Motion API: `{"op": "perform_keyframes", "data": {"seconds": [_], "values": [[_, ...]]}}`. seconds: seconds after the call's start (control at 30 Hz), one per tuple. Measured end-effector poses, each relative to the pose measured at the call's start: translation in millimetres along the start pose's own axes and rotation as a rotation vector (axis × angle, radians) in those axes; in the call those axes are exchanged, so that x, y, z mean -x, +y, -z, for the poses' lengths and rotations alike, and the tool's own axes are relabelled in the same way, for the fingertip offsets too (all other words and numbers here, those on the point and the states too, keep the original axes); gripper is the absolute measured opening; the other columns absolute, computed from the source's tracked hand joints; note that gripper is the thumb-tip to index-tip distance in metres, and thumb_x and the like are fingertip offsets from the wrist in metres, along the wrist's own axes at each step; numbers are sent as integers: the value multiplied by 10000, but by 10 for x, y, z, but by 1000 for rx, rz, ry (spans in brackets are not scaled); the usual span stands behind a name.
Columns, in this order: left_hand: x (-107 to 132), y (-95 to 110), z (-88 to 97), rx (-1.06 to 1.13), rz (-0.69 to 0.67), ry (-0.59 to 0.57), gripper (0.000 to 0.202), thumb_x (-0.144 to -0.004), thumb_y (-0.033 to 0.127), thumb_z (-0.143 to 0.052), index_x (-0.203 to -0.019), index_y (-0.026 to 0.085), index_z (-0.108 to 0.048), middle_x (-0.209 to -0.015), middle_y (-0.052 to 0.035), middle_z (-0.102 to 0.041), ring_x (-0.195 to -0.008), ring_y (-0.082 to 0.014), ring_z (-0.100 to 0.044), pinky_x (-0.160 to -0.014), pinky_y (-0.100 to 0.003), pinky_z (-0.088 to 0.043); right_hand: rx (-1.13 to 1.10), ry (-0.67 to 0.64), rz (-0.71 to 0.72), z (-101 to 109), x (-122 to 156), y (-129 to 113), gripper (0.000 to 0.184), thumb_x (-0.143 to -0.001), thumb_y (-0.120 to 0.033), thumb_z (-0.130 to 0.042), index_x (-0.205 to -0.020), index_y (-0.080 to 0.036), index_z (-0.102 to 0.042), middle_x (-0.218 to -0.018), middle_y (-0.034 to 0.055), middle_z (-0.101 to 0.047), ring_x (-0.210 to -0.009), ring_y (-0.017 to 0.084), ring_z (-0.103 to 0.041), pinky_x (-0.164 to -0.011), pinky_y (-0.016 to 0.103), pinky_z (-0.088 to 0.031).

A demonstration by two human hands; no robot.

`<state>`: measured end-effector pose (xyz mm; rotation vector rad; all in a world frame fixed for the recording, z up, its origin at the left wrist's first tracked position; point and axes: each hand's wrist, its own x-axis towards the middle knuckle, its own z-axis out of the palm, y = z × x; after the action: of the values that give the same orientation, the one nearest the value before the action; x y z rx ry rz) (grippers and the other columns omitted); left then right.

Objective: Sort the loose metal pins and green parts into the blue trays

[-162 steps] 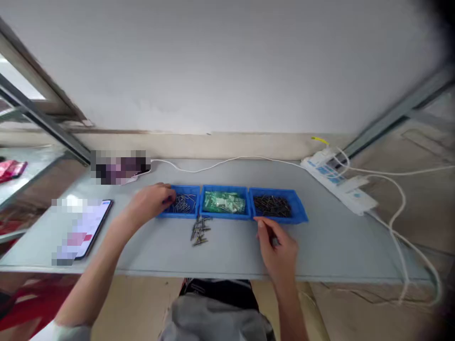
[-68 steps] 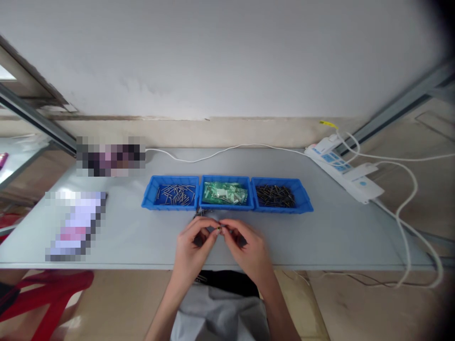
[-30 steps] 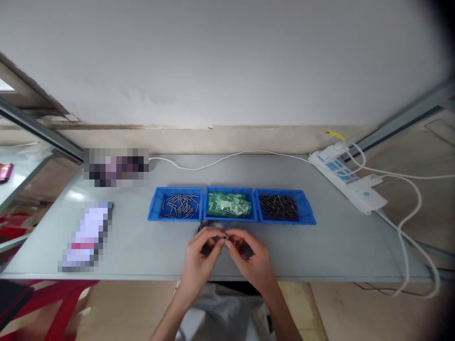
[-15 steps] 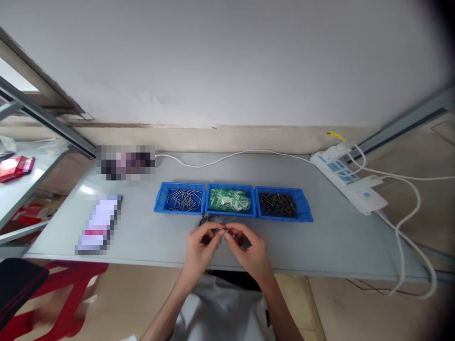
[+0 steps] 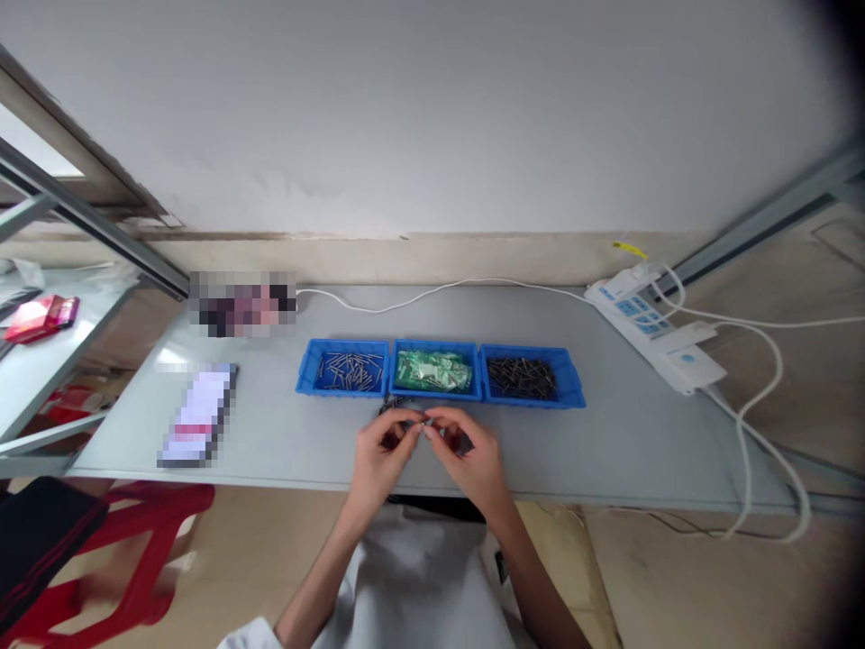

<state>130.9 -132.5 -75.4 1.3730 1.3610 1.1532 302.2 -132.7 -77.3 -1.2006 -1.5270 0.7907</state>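
Note:
My left hand [image 5: 385, 448] and my right hand [image 5: 471, 451] meet over the front part of the table, both pinched closed. Between the touching fingertips sits a tiny shiny piece [image 5: 423, 424], too small to name and mostly covered by the fingers. Just beyond the hands stand three blue bins in a row. Silvery pin-like pieces [image 5: 351, 370] lie in the left bin [image 5: 342, 391]. The middle bin [image 5: 432, 395] holds green-and-clear small packets [image 5: 432, 370]. Dark screw-like pieces [image 5: 522, 377] fill the right bin [image 5: 574, 386]. Some dark small pieces [image 5: 398, 403] show behind my left fingers.
A blurred-out phone-like object [image 5: 199, 415] lies at the left on the grey table [image 5: 297, 442]. Behind it is another pixelated object [image 5: 243, 306]. A white power strip [image 5: 652, 333] with cables occupies the right side. A red stool [image 5: 145, 541] stands at lower left.
The view has shifted slightly, so the table and bins appear a little higher. Both hands stay together at the fingertips, with only slight finger movement around the tiny piece.

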Motion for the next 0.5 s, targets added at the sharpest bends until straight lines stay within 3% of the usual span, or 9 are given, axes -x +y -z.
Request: {"op": "perform_keyframes", "data": {"seconds": [0.4,0.5], "values": [[2,-21,21,-36,-56,-28,199,-957,379,-774,-972,192,-842,-565,66,-490,-525,-109,-396,-554,-242,-349,24,20,70,10,21,-92,91,-1020,-282,-723,-1025,-246,-806,-797,-9,-756,-592,122,-604,-591,239,-536],[36,25,18,-55,-86,-13,215,-967,391,-774,-1014,196,-850,-621,48,-563,-532,-105,-385,-566,-242,-373,56,66,92,73,11,-160,64,-999,-254,-732,-1009,-249,-794,-745,-27,-733,-572,119,-604,-587,234,-536]]}}
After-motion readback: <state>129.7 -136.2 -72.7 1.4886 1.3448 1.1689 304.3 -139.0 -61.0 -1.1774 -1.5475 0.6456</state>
